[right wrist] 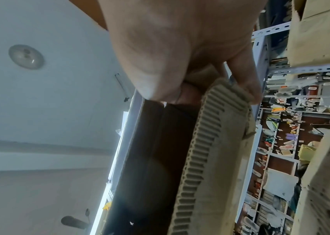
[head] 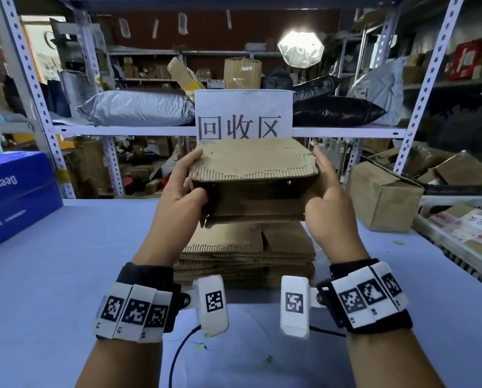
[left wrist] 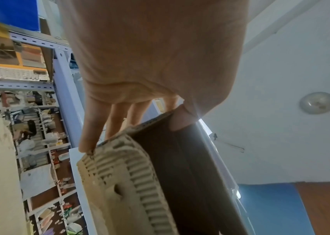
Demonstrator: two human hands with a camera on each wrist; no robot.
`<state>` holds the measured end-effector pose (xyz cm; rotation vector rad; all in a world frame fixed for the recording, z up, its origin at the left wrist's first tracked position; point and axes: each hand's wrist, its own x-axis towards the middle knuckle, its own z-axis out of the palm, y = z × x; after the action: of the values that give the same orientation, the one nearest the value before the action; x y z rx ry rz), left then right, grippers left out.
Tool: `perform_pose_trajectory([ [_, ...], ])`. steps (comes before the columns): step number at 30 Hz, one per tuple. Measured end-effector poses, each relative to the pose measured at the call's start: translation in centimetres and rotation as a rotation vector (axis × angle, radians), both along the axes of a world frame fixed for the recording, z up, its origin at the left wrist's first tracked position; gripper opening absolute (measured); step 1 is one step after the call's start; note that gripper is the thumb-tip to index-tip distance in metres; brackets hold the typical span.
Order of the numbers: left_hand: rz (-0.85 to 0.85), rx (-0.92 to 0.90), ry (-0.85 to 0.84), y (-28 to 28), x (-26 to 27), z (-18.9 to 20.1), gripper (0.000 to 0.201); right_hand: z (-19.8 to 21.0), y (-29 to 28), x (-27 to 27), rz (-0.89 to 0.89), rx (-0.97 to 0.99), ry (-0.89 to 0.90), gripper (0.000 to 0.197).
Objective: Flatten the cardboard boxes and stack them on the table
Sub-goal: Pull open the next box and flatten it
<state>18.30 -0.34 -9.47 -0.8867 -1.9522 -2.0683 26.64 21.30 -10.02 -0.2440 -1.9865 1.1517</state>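
Note:
A worn brown cardboard box (head: 254, 169) with torn corrugated edges is held in the air over a stack of flattened cardboard (head: 248, 253) on the table. Its open side faces me. My left hand (head: 182, 189) grips its left end, thumb inside the opening and fingers along the outer wall. My right hand (head: 328, 191) holds the right end the same way. In the left wrist view the left hand (left wrist: 150, 63) pinches the box wall (left wrist: 120, 182). In the right wrist view the right hand (right wrist: 180, 47) pinches the other wall (right wrist: 210, 159).
The pale blue table (head: 66, 261) carries a blue carton (head: 13, 197) at the left and an upright brown box (head: 382, 197) at the right. A white crate (head: 458, 236) of parcels stands beyond the right edge. A shelf rack with a paper sign (head: 244, 113) rises behind.

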Motion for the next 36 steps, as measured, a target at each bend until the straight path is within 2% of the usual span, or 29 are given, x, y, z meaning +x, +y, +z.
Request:
perform_pose_trajectory([
  [2,-0.026,0.029,-0.014,-0.1,0.3,0.0,0.073,0.3,0.1,0.1,0.042,-0.069,0.024,0.081],
  [7,-0.062,0.112,0.014,0.1,0.6,-0.6,0.066,0.9,0.1,0.8,0.238,-0.297,0.116,0.038],
  [9,-0.111,0.147,0.009,0.1,0.4,-0.8,0.062,0.8,0.1,0.9,0.281,-0.34,0.139,0.033],
  [12,-0.171,0.143,0.026,0.0,0.3,-1.2,0.06,0.4,0.5,0.7,0.276,-0.396,0.146,0.036],
  [15,-0.219,0.113,0.063,-0.5,0.4,-1.4,0.058,-0.2,1.1,0.3,0.223,-0.368,0.141,0.015],
  [17,-0.257,0.023,0.104,-0.9,0.5,-1.2,0.056,-0.5,1.6,0.2,0.197,-0.355,0.146,0.025],
  [19,-0.298,-0.022,0.131,-1.2,0.5,-1.1,0.045,-0.5,1.9,0.2,0.204,-0.346,0.141,0.039],
  [21,-0.303,0.059,0.133,-1.2,0.5,-0.9,0.033,-0.4,2.1,0.2,0.231,-0.342,0.144,0.046],
  [24,-0.336,0.289,0.072,-1.0,0.5,-0.9,0.024,-0.5,2.1,0.5,0.275,-0.336,0.134,0.057],
  [27,-0.15,0.362,0.066,-0.9,0.3,-0.9,0.019,-0.3,1.7,0.8,0.298,-0.353,0.125,0.061],
  [29,-0.013,0.318,0.12,-0.8,0.4,-0.9,0.027,-0.1,1.5,0.9,0.306,-0.409,0.153,0.048],
  [31,0.029,0.256,0.142,-0.8,0.6,-0.7,0.036,0.2,1.3,0.9,0.294,-0.482,0.194,0.028],
  [32,0.02,0.227,0.132,-0.7,0.8,-0.5,0.038,0.2,1.1,1.0,0.293,-0.512,0.209,0.029],
  [34,-0.027,0.146,0.123,-0.7,1.1,0.0,0.042,0.4,0.8,1.2,0.291,-0.53,0.226,0.048],
  [36,-0.098,0.07,0.13,-0.7,1.5,0.3,0.051,0.4,0.7,1.3,0.259,-0.485,0.233,0.05],
])
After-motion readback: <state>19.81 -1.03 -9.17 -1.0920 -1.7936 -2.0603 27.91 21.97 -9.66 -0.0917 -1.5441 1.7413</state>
